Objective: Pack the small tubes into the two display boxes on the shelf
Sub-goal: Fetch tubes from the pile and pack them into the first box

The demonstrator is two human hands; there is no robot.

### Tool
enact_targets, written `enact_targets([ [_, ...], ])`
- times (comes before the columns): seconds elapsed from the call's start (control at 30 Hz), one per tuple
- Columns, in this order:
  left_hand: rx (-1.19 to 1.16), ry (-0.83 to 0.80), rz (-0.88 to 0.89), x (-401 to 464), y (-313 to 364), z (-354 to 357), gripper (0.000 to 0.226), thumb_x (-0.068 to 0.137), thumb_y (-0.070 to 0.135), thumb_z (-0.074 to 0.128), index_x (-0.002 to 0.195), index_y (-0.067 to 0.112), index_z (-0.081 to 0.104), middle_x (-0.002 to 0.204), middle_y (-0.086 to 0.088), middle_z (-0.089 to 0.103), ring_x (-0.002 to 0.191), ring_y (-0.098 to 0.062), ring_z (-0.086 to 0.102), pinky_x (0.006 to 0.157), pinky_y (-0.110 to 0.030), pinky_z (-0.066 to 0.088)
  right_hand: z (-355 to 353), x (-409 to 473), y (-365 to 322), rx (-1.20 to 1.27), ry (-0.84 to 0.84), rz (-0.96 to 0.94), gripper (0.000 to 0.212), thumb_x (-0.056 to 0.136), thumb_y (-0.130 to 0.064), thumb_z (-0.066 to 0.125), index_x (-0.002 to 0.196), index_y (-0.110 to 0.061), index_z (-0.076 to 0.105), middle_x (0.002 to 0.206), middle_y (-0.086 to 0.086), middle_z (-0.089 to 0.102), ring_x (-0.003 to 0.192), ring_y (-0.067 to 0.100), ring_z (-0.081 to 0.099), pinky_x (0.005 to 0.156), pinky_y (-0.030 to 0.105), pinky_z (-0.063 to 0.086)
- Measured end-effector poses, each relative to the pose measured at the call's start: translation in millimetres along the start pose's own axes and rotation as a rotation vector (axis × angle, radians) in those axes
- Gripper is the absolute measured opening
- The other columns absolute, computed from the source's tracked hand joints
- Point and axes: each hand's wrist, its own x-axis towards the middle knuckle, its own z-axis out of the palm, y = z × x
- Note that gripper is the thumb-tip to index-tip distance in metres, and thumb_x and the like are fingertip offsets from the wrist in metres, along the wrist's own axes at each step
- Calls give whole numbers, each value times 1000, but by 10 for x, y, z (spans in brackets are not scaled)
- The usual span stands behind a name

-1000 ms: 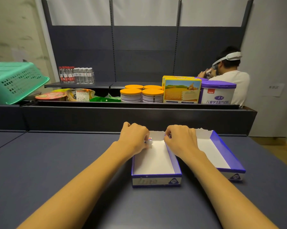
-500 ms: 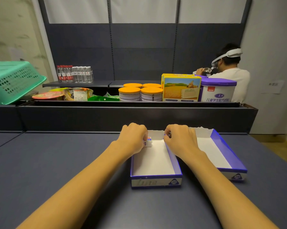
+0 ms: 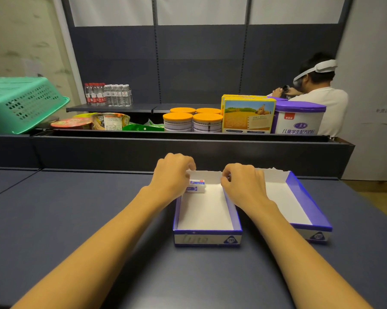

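Note:
Two open purple-and-white display boxes stand side by side on the dark shelf top, the left box [image 3: 207, 238] and the right box [image 3: 308, 201]. Two small white-and-blue tube packs [image 3: 196, 186] lie stacked in the far left corner of the left box. My left hand [image 3: 173, 175] curls over that corner with its fingers on the packs. My right hand [image 3: 244, 182] rests over the wall between the two boxes, fingers bent at the left box's back edge. Whether it holds anything is hidden.
Behind a dark ledge sit orange-lidded tins [image 3: 192, 121], a yellow carton [image 3: 248, 114], a purple-lidded tub [image 3: 299, 118] and snack packs [image 3: 107, 121]. A green basket [image 3: 20, 103] stands far left, water bottles [image 3: 109, 94] at the back. A person [image 3: 322, 94] works at far right.
My left hand has drawn back a little from the box corner, uncovering two stacked tube packs. My right hand has stayed in place. The camera has tilted slightly.

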Motion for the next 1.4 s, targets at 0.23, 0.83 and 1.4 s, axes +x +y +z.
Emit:
enact_targets([
  [0.23,-2,32,-122,-69,3,-63,22,87,10,63,106,18,68,110,-4,68,98,-21,62,87,-38,54,-43,-20,5,36,10,3,16,94,-34,55,101,-23,64,99,0,67,90,15,58,89,30,43],
  [0.83,137,-75,84,-81,98,-20,27,89,36,60,113,25,63,116,2,64,106,-17,54,92,-33,42,-155,55,-135,-5,22,-105,16,94,-31,56,105,-22,64,100,0,66,93,15,57,87,32,40],
  [1.4,-308,-167,52,93,117,41,26,91,24,60,113,21,47,103,-3,64,85,-17,62,77,-29,55,-16,52,-12,-29,-28,-5,17,92,-33,59,105,-24,63,99,0,65,92,16,57,87,31,41],
])
